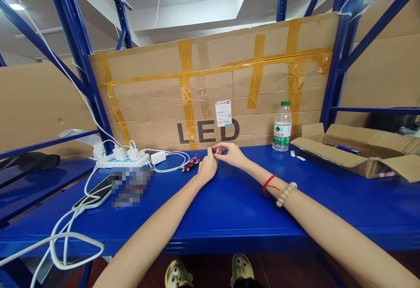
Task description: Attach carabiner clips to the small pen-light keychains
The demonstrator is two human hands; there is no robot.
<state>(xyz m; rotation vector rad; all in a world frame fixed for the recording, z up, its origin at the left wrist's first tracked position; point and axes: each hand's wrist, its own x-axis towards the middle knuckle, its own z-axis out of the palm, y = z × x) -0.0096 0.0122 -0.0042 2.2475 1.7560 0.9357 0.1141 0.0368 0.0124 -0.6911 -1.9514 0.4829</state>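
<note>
My left hand point(208, 168) is closed around a small bundle of pens point(191, 164) in dark red, purple and silver. Their tips poke out on its left side, just above the blue shelf top. My right hand point(231, 154) meets it from the right, thumb and forefinger pinched at the dark far end of the bundle. Fingers cover most of the pens, so their full length is hidden. A red string and a beaded bracelet circle my right wrist.
A bottle point(282, 126) with a green cap and an open cardboard box point(344, 156) holding pens stand right. Left lie a power strip point(124, 160), white cables point(70, 235), a phone point(96, 193) and a blurred patch. A cardboard panel point(157, 100) marked LED stands behind.
</note>
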